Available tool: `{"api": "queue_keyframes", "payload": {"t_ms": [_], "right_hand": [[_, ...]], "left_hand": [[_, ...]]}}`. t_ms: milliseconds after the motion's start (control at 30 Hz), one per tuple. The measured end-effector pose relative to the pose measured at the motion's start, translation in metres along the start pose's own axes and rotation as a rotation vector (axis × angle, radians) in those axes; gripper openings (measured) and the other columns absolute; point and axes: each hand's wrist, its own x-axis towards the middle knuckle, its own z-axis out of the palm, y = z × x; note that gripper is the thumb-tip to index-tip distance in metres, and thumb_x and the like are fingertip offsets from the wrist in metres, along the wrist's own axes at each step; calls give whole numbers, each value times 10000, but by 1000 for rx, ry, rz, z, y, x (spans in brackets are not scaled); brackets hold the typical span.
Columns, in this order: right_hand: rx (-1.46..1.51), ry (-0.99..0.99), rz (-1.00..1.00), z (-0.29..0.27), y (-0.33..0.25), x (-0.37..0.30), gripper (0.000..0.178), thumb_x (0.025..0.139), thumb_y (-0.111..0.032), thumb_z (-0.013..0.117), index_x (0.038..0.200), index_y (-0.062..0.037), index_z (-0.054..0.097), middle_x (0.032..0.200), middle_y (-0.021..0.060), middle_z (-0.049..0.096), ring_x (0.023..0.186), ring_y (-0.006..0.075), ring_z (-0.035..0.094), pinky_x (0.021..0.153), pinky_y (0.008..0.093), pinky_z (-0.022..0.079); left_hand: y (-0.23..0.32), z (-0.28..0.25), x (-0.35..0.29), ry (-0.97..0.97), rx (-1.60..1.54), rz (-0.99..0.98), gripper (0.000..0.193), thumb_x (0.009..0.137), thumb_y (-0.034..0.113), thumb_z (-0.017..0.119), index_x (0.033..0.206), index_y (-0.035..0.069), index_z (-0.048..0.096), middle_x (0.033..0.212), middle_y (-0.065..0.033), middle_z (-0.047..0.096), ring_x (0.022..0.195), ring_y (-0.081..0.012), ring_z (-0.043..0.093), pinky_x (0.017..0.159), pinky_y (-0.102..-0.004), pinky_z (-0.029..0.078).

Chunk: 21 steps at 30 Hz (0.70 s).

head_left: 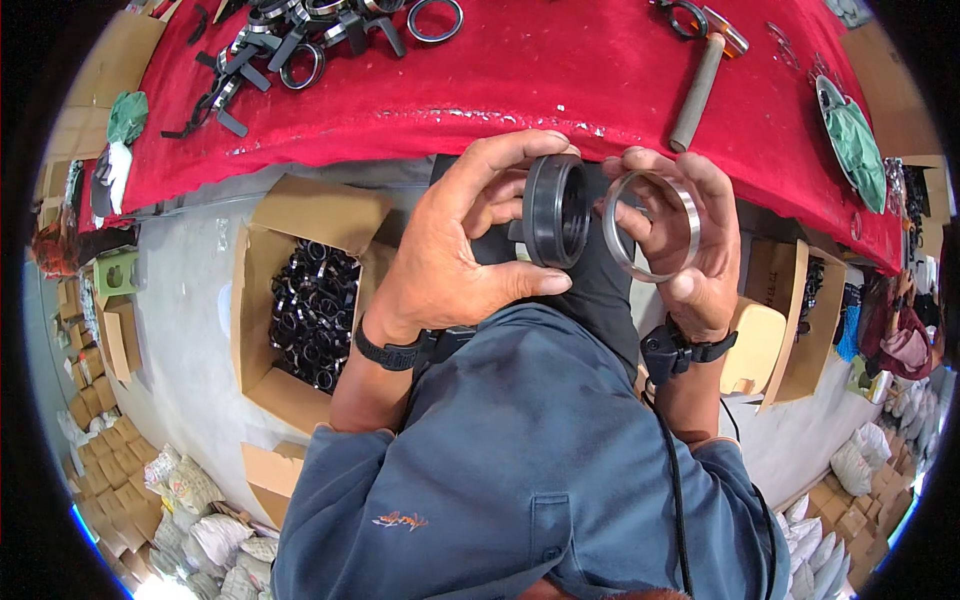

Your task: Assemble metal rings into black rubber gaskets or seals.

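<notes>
Between the thumb and fingers of my left hand point(450, 235) is a thick black ring point(541, 212), held on edge with its opening turned to the right. My right hand point(700, 235) grips a thin silver metal ring point(692, 225) by its rim, with fingers behind it and the thumb at its lower edge. The two rings face each other a small gap apart, above my lap and just short of the table edge. Both hands are closed on what they hold.
A red-covered table point(560, 85) bears a pile of black and silver rings with tabs point(285, 40) and a hammer point(697, 95). An open cardboard box point(243, 310) of black rings stands at left, another box point(790, 320) at right. Green cloths point(850, 140) hang at the table's sides.
</notes>
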Motion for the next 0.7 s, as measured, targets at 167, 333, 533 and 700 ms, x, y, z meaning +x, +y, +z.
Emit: {"api": "queue_keyframes", "payload": {"t_ms": [167,333,533,700], "right_hand": [[-66,-11,-11,1,1,0,965,762,-170,975,1553,-11,446,1543,294,523,1473,447,511,1255,555,406],[-273,-146,-158,-9,5,-1,922,752,-156,978,1512,24,488,1557,313,521,1493,430,498,1272,544,371],[-482,-174,-194,-4,2,-1,814,808,-153,948,1492,8,537,1554,310,536,1499,421,498,1268,528,378],[-645,-145,-220,5,7,1,738,818,-208,942,1440,5,608,1547,270,570,1468,396,544,1208,511,460]], "left_hand": [[-2,1,-4,22,45,17,972,695,-43,968,1542,18,496,1516,-145,575,1416,-262,584,1156,-428,534],[0,5,-4,23,94,42,976,663,-84,962,1531,5,523,1504,-154,600,1352,-270,641,1125,-416,564],[0,9,-3,51,78,34,979,655,-97,953,1533,-8,528,1493,-162,616,1325,-273,665,1129,-414,566],[1,9,-3,46,197,40,936,670,-85,943,1518,12,558,1483,-167,630,1305,-269,679,1124,-410,573]]}}
